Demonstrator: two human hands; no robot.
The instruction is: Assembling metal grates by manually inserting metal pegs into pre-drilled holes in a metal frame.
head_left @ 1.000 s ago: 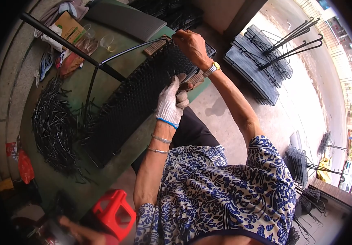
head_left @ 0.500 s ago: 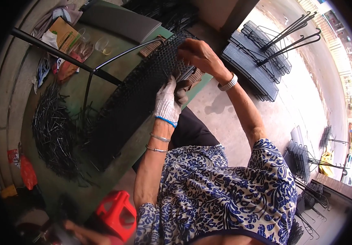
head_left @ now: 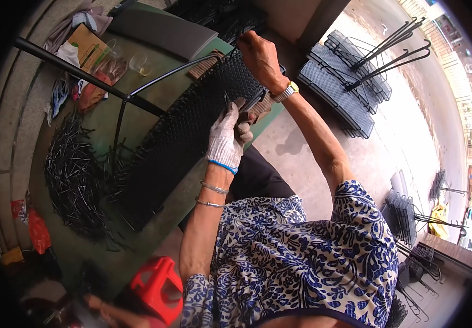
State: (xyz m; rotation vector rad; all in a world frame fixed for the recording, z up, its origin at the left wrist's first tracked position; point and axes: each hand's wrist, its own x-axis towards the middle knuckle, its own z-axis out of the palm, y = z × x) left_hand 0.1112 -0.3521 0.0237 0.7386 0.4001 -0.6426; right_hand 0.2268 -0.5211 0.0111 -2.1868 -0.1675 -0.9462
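Note:
A long black mesh panel (head_left: 184,123) lies slantwise across the green table in front of me. My left hand (head_left: 226,131), in a white knitted glove with a blue cuff, is at its near edge with fingers curled closed. A thin dark piece shows by the gloved fingertips; what the hand holds is not clear. My bare right hand (head_left: 260,57) is raised over the panel's far end, its fingers closed in a pinch. Anything between them is too small or hidden to name. Left of the panel lies a heap of thin black strips (head_left: 74,175), resembling cable ties.
A black metal bar (head_left: 91,76) with bent rods crosses the green table (head_left: 154,240). Behind it are a grey panel (head_left: 159,30), a clear cup (head_left: 138,63) and a cardboard box (head_left: 88,46). A red plastic container (head_left: 159,290) stands near left; stacked mesh racks (head_left: 340,82) stand right.
My right hand has moved up and away from my left hand, toward the far end of the mesh panel, and its fingers have closed. The left hand stays at almost the same place.

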